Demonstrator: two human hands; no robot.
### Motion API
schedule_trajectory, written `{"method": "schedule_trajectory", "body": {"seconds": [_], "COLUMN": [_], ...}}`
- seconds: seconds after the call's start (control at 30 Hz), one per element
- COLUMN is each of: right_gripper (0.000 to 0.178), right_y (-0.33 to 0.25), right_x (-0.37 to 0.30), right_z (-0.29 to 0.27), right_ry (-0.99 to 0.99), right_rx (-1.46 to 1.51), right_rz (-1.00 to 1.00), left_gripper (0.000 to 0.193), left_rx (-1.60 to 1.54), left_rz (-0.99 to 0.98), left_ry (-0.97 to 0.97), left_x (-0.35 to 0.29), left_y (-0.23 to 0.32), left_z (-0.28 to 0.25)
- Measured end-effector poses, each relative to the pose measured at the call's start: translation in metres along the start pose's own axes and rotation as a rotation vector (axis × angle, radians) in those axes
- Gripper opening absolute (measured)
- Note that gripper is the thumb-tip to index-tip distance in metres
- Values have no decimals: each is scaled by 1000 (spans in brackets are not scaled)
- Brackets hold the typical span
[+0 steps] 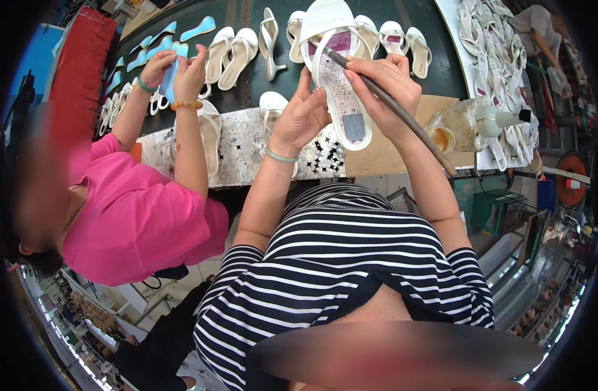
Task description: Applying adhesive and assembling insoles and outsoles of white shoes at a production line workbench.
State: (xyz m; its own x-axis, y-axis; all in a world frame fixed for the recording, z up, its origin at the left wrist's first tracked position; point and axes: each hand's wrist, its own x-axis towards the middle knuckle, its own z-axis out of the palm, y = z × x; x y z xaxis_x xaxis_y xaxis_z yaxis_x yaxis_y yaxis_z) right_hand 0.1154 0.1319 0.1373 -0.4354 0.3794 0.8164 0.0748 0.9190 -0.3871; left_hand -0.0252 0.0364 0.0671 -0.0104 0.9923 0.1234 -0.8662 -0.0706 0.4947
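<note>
My left hand (303,120) holds a white sandal (352,98) from its left side, thumb in front and the other fingers partly hidden behind it. The sandal is raised over the table, toe away from me, its bare inner sole showing purple under the toe straps and a grey square at the heel. In my right hand (390,88) is a long brush (436,151) with a brown stick handle, closed between thumb and fingers. The brush's tip reaches in under the straps near the toe, where its end is hard to make out.
White sandals (237,58) stand in rows on the dark green table (201,10). At the right are a plastic bottle (468,120), a small cup (442,139) and a pile of white sandals (491,58). On my left a pink-sleeved co-worker (142,208) handles a light-blue insole (170,78).
</note>
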Motion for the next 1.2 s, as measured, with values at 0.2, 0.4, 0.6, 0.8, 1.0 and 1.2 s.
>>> {"method": "schedule_trajectory", "body": {"seconds": [0.2,0.4,0.6,0.8,1.0,1.2], "right_gripper": [12,11,8,8,6,21], "right_y": [0,-5,-10,2,-4,55], "right_x": [6,11,22,13,-16,-75], "right_z": [-10,-21,-37,-34,-83,-176], "right_ry": [-84,-170,-266,-188,-120,138], "right_rx": [30,55,77,10,338,520], "right_rz": [-17,-4,40,75,783,880], "left_gripper": [70,73,76,72,52,40], "left_rx": [1,26,40,27,74,44], "left_rz": [-21,-32,-35,-66,-208,-290], "left_ry": [-3,-6,-1,1,226,430], "left_x": [-2,-3,-2,-3,-14,-51], "left_y": [2,3,3,-3,-33,-95], "left_z": [-4,-5,-11,-16,-67,-142]}}
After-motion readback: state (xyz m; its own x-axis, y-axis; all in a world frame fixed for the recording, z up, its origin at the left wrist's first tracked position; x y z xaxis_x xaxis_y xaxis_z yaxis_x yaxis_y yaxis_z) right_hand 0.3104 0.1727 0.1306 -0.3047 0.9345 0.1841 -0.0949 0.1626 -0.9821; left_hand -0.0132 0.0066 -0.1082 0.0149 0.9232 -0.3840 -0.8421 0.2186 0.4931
